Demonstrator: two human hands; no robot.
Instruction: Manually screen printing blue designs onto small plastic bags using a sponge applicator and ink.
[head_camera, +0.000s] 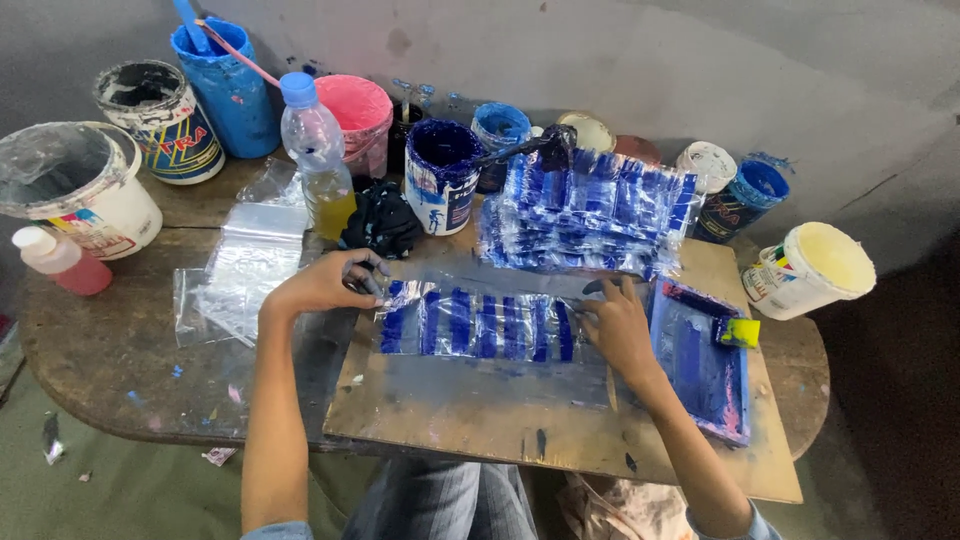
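Grey plastered wall behind, stained wooden worktop (110, 350) below, crowded along the back with paint tubs: white bucket (70, 185) at far left, blue pot (228, 85) with sticks in it, pink pot (358, 112), dark blue pot (440, 170), cream-lidded tub (815, 268) at far right. Also a clear bottle (318, 155) with yellowish liquid, a small pink bottle (60, 262), a black rag (382, 222)

On the worktop, a paint-smeared board (480, 410); flat on the board, a clear plastic sheet with blue stripes (475, 325), lying between both hands. Left hand (325, 282) pressing the sheet's left end, fingers bent and resting on its corner, not visibly pinching. Right hand (618, 322) laid on the right end, fingers spread flat, holding it down; possibly a thin stick under the palm, hard to tell

Behind the sheet, a fanned stack of striped sheets (590, 210); to the left, a pile of blank clear bags (245, 265); to the right, a blue paint tray (705, 360) with a yellow-handled roller (738, 332) touching its rim

Judging by looks: very light, limp, slick film, likely to curl, cling and slide; blue stripes glossy, probably wet and easy to smear. Best taken by the bare clear margins at the two short ends, pinched lightly at the corners, kept taut and level, stripes untouched
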